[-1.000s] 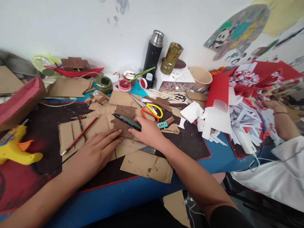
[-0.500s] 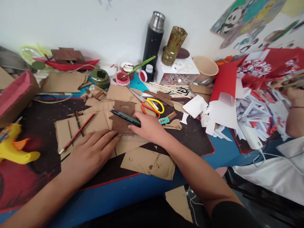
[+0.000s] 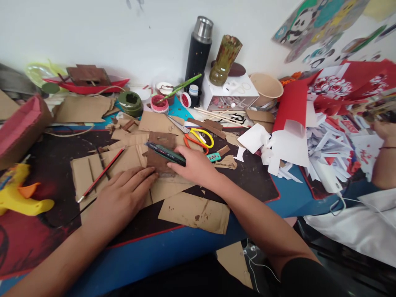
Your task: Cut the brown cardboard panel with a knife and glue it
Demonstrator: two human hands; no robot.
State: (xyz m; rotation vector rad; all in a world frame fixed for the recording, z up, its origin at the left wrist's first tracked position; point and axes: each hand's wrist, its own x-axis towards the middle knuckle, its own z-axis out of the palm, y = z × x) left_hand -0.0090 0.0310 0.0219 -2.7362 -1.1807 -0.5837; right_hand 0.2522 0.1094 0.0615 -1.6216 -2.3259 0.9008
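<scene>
The left hand (image 3: 122, 198) lies flat and open on cardboard sheets (image 3: 130, 163), fingertips touching the near-left edge of a brown cardboard piece (image 3: 159, 159). Just right of that piece, the right hand (image 3: 193, 167) is closed around a green and black knife (image 3: 165, 152), which lies across it. Beyond the piece lie scissors (image 3: 201, 140); farther back, by the wall, stands a black flask (image 3: 198, 53).

The cardboard pieces (image 3: 193, 212) look matt and rough, the brown-painted piece (image 3: 159, 154) dull. The flask (image 3: 198, 51) is matt black with a shiny metal cap. The glue gun (image 3: 21, 194) is glossy yellow plastic.
</scene>
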